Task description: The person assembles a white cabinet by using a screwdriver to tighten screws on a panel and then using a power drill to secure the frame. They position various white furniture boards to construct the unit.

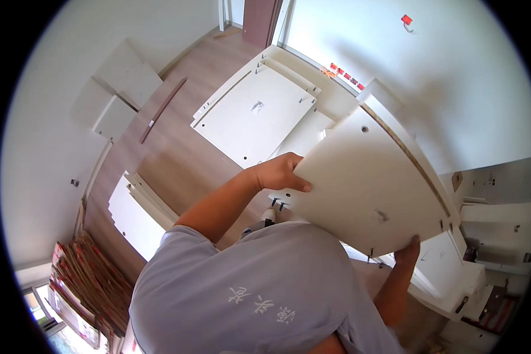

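I hold a large white furniture panel [366, 183] up in front of my chest, tilted. It has drilled holes, small pegs along its lower edge and a raw chipboard edge along its upper right side. My left hand [280, 172] grips the panel's left edge, thumb on the face. My right hand [408, 251] clasps its lower right edge from below, mostly hidden behind the board. My grey shirt [248, 289] fills the lower middle of the view.
On the wooden floor lies a partly assembled white frame [253, 112]. A stack of white panels [138, 209] lies at the left, with boards [127, 76] leaning on the wall and a brown strip [162, 109]. Flattened cardboard [88, 277] sits lower left, more white parts [489, 236] at the right.
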### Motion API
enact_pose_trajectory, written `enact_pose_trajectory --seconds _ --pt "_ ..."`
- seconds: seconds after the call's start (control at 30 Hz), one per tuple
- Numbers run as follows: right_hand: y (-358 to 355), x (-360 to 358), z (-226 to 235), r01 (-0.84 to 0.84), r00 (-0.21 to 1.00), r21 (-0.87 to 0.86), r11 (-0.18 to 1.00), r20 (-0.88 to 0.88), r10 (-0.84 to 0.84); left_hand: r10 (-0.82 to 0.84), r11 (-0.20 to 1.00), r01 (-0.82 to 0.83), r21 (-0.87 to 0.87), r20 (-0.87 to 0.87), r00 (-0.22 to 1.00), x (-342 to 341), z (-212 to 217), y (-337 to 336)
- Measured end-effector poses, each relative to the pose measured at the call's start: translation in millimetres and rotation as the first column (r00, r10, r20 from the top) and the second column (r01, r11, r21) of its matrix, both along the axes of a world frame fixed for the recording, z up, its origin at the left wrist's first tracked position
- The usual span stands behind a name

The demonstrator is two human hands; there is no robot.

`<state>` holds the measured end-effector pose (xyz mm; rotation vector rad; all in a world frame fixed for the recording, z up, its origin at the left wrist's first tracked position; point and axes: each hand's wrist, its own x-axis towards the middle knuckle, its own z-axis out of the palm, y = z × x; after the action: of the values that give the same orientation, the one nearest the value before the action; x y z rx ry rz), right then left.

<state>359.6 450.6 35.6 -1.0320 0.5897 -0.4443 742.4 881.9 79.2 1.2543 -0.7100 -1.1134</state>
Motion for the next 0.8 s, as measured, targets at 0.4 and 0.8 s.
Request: enact_pose_trajectory --seconds 0.4,0.8 --pt "30 -52 28 0.205 0.934 -0.45 0.869 -0.176 -0.312 0.249 0.96 -0.249 0.129 0.011 0.968 -40 -39 -26" --pt "69 -42 -19 0.142 0.886 -0.245 0.959 -0.401 -0.234 0.216 0.947 -0.224 0.229 0.058 0.975 -61 -61 12"
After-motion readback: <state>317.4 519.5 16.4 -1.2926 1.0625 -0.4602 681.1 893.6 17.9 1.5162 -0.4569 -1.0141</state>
